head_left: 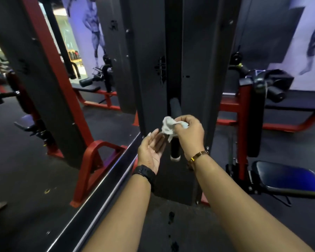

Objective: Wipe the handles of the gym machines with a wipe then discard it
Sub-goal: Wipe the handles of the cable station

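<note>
Right hand (189,135) had the crumpled wipe (168,126) pinched at the black handle (175,108); left hand (151,151) just open, palm up.

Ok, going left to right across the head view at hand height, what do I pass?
Red frame → left hand → wipe → right hand → red post → blue seat. The black handle overlaps the wipe, so it is left out.
</note>
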Available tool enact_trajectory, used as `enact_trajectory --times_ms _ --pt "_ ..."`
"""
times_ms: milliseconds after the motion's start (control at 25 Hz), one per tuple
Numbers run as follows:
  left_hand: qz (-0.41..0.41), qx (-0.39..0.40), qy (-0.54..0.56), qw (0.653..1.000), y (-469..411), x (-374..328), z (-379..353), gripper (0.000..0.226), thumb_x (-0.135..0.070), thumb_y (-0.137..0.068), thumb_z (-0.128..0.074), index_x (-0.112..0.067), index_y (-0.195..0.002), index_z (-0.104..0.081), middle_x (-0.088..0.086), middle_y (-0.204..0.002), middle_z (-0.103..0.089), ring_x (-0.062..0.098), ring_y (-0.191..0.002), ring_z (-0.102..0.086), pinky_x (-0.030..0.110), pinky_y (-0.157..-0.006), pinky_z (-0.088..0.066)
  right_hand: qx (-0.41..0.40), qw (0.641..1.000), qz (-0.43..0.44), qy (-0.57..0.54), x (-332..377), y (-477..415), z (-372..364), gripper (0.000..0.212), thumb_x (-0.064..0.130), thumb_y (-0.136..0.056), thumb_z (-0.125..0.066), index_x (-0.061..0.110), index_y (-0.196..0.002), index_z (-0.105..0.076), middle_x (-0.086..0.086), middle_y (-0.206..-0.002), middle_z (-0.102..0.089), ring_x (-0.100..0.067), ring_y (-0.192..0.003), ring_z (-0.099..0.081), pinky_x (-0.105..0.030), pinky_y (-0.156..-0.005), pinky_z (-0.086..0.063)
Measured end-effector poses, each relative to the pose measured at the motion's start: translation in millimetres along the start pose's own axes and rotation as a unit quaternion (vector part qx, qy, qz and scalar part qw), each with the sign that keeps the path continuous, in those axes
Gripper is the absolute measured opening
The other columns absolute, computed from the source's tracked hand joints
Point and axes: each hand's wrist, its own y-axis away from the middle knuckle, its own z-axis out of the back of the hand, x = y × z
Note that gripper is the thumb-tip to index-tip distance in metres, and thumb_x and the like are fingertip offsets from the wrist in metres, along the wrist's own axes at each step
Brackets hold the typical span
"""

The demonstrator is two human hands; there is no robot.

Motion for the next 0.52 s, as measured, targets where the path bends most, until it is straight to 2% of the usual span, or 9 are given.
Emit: enact_trajectory --times_ms 120,200,280,320,440,520 --pt "0.007 0.024 -0.036 0.999 -12 -1 -17 0.038 -0.037 -0.097 -0.042 -0.014 -0.117 -0.063 0.010 -0.129 -0.060 0.017 -0.116 -0.058 0.031 -0.098 -0.042 -0.086 0.993 0.067 0.052 18 -33 15 0.015 0.007 -0.082 -0.054 0.021 -0.084 -0.057 0.002 -0.092 -0.058 -0.006 -0.076 -0.053 -0.019 -0.064 -0.044" --pt "0.000 0.043 -0.066 0.997 -17 -7 -39 0.043 -0.042 -0.096 -0.041 -0.014 -0.120 -0.062 0.010 -0.134 -0.056 0.018 -0.121 -0.054 0.032 -0.102 -0.040 -0.090 0.983 0.111 0.112 26 -56 16 0.014 0.010 -0.086 -0.054 0.023 -0.089 -0.057 0.007 -0.082 -0.055 -0.010 -0.078 -0.050 -0.014 -0.058 -0.036" --pt "0.007 0.047 -0.082 0.995 -27 -9 -50 0.054 -0.050 -0.095 -0.038 -0.012 -0.127 -0.058 0.012 -0.137 -0.053 0.022 -0.126 -0.051 0.037 -0.108 -0.037 -0.067 0.970 0.155 0.174 23 -73 9 0.014 0.011 -0.089 -0.055 0.021 -0.096 -0.061 0.006 -0.083 -0.055 -0.012 -0.087 -0.044 -0.010 -0.060 -0.030" --pt "0.010 0.051 -0.093 0.994 -32 -12 -54 0.060 -0.054 -0.094 -0.036 -0.011 -0.130 -0.055 0.013 -0.137 -0.053 0.024 -0.125 -0.052 0.041 -0.110 -0.036 -0.047 0.965 0.170 0.196 21 -82 5 0.016 0.009 -0.089 -0.054 0.017 -0.100 -0.063 0.003 -0.089 -0.058 -0.014 -0.092 -0.044 -0.012 -0.063 -0.034" --pt "0.016 0.055 -0.121 0.991 -44 -18 -63 0.073 -0.064 -0.092 -0.030 -0.007 -0.134 -0.049 0.015 -0.135 -0.054 0.026 -0.123 -0.053 0.048 -0.110 -0.035 0.035 0.946 0.190 0.259 14 -98 -7 0.022 0.009 -0.091 -0.052 0.009 -0.107 -0.067 -0.007 -0.108 -0.062 -0.022 -0.104 -0.051 -0.027 -0.083 -0.045" --pt "0.004 0.053 -0.123 0.991 -46 -17 -63 0.075 -0.066 -0.091 -0.027 -0.008 -0.130 -0.053 0.014 -0.127 -0.061 0.024 -0.116 -0.059 0.044 -0.104 -0.042 0.089 0.943 0.211 0.243 9 -94 -14 0.023 0.007 -0.091 -0.050 0.010 -0.104 -0.069 -0.005 -0.111 -0.064 -0.020 -0.106 -0.056 -0.030 -0.090 -0.046"
